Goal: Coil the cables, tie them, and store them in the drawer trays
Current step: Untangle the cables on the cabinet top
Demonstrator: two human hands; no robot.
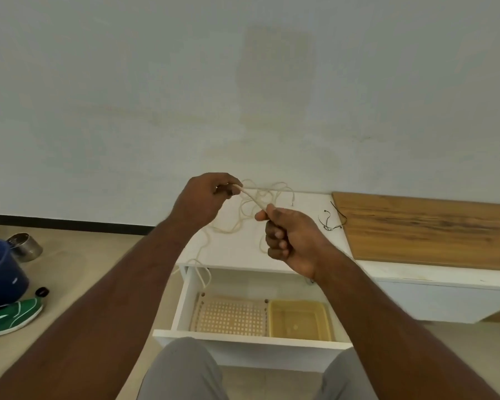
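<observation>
I had both hands up over the white cabinet top (309, 215), a short stretch of the cream cable (253, 199) pulled straight between them. My left hand (207, 197) pinched one end of that stretch between thumb and fingertips; my right hand (286, 239) had its fingers curled round the cable lower down, thumb on top.

The rest of the cable lay in a loose tangle on the cabinet top toward its back edge, with one strand trailing to the front-left corner and hanging over it above the open drawer (251, 339). Inside the drawer sat a perforated beige tray (228, 316) on the left and a yellow tray (299, 320) touching it on the right, both holding nothing I could see. A thin black cable (331, 219) lay near the top's right edge, beside a wooden board (430, 226).

The cream cable looked light, soft and limp, likely to snag on its own loops. I judged it best held near the free end, feeding it through the fingers into even coils.
</observation>
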